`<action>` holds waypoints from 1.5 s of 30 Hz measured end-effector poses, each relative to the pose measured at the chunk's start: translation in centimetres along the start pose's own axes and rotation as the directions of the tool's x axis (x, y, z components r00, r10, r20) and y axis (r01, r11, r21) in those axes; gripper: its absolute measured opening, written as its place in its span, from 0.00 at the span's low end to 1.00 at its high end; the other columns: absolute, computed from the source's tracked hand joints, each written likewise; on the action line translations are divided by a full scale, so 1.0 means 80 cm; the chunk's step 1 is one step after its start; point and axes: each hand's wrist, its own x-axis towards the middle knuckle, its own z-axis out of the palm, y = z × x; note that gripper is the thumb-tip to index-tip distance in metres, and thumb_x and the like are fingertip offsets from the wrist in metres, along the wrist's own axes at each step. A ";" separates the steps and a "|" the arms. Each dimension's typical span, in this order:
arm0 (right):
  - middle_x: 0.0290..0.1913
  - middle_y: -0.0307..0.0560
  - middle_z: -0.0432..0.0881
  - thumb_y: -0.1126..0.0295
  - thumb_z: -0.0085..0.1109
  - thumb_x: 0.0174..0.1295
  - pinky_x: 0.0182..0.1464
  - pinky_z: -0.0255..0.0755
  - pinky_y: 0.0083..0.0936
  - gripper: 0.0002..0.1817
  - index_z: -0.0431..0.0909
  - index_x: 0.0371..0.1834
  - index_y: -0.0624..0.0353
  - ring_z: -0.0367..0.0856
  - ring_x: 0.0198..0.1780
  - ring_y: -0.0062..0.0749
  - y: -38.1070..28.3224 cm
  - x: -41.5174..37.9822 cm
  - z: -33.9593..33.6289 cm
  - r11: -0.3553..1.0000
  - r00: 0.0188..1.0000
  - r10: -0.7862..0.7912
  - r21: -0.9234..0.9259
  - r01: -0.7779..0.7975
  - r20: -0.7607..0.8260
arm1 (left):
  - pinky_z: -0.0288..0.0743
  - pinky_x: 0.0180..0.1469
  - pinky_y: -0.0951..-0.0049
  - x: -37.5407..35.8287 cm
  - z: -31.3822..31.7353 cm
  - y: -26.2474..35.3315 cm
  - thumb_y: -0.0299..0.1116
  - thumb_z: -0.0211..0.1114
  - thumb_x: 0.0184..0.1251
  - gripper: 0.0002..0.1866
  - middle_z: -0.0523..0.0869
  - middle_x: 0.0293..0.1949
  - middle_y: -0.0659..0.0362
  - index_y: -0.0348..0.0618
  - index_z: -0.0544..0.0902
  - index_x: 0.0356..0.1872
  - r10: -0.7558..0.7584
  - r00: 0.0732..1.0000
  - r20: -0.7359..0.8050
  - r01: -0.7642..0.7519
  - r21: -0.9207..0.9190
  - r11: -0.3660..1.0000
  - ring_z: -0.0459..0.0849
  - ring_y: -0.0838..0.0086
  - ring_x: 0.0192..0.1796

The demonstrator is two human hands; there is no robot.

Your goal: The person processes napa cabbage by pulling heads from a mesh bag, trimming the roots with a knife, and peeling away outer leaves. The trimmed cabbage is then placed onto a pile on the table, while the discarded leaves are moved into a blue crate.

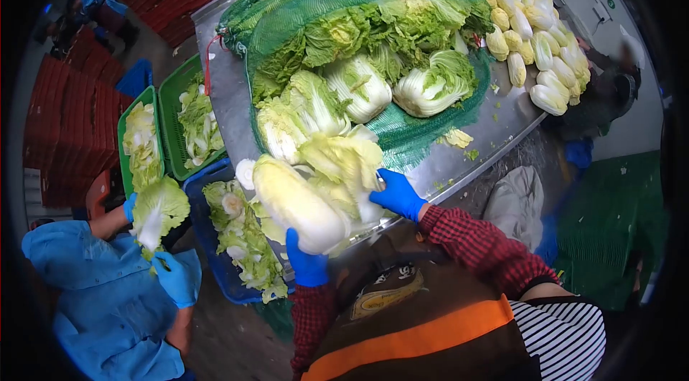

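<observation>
A pale, partly stripped napa cabbage (298,201) is tilted over the near edge of the metal table. My left hand (307,260), in a blue glove, grips its lower end from below. My right hand (397,193), also gloved in blue, is closed on a loose yellow-green cabbage leaf (348,166) beside the head. Just beyond, several leafy napa cabbages (359,87) lie in an opened green mesh bag (423,126). A round white cut piece (245,173) sits left of the cabbage.
Trimmed cabbages (538,29) are piled at the table's (495,119) far right. A blue crate (208,237) and green crates (172,119) of leaves stand left. A co-worker in blue (108,295) holds a leaf there. Red crates (72,130) are stacked farther back.
</observation>
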 end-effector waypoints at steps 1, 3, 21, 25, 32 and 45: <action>0.40 0.62 0.83 0.62 0.68 0.47 0.47 0.77 0.39 0.28 0.75 0.51 0.65 0.84 0.41 0.50 -0.015 0.000 -0.016 0.987 0.995 0.099 -0.125 -0.099 -0.003 | 0.60 0.71 0.46 0.011 -0.013 0.001 0.59 0.63 0.60 0.44 0.66 0.71 0.51 0.52 0.59 0.74 -0.024 0.985 0.170 0.033 -0.050 0.998 0.66 0.54 0.71; 0.45 0.59 0.84 0.56 0.73 0.47 0.48 0.77 0.37 0.33 0.76 0.54 0.62 0.84 0.45 0.48 -0.028 -0.007 -0.030 0.952 0.995 0.052 -0.296 -0.074 -0.081 | 0.60 0.71 0.46 0.017 -0.027 0.006 0.60 0.63 0.59 0.44 0.65 0.71 0.51 0.52 0.59 0.74 0.024 0.976 0.215 -0.011 -0.061 0.998 0.65 0.54 0.71; 0.28 0.37 0.83 0.60 0.68 0.61 0.28 0.73 0.15 0.18 0.83 0.45 0.63 0.78 0.26 0.15 -0.104 -0.023 -0.003 0.853 0.959 0.152 0.458 -0.250 0.240 | 0.72 0.62 0.63 0.011 0.040 0.001 0.23 0.69 0.55 0.38 0.75 0.60 0.51 0.33 0.64 0.68 0.160 0.961 0.225 -0.249 0.452 0.856 0.76 0.63 0.60; 0.26 0.41 0.81 0.59 0.68 0.59 0.26 0.74 0.19 0.18 0.82 0.42 0.64 0.78 0.25 0.18 -0.085 -0.001 -0.009 0.810 0.965 0.221 0.523 -0.264 0.144 | 0.72 0.63 0.61 -0.004 0.039 -0.010 0.31 0.63 0.62 0.35 0.73 0.62 0.50 0.36 0.61 0.70 -0.018 0.974 0.228 -0.047 0.276 0.960 0.76 0.59 0.61; 0.23 0.48 0.81 0.56 0.65 0.54 0.24 0.76 0.30 0.22 0.79 0.40 0.67 0.80 0.18 0.32 0.003 0.021 -0.038 0.879 0.898 0.439 0.189 -0.437 0.035 | 0.61 0.70 0.46 -0.025 -0.005 -0.037 0.46 0.64 0.60 0.42 0.67 0.70 0.49 0.45 0.58 0.73 -0.211 0.974 0.088 0.194 0.170 0.966 0.68 0.52 0.69; 0.44 0.54 0.83 0.49 0.64 0.60 0.45 0.77 0.35 0.26 0.79 0.49 0.61 0.84 0.42 0.46 -0.123 -0.047 -0.015 0.987 0.985 -0.162 -0.012 0.162 -0.054 | 0.64 0.70 0.57 0.010 0.044 -0.037 0.29 0.63 0.61 0.38 0.69 0.66 0.49 0.36 0.57 0.72 0.112 0.961 0.252 -0.183 0.278 0.943 0.68 0.58 0.68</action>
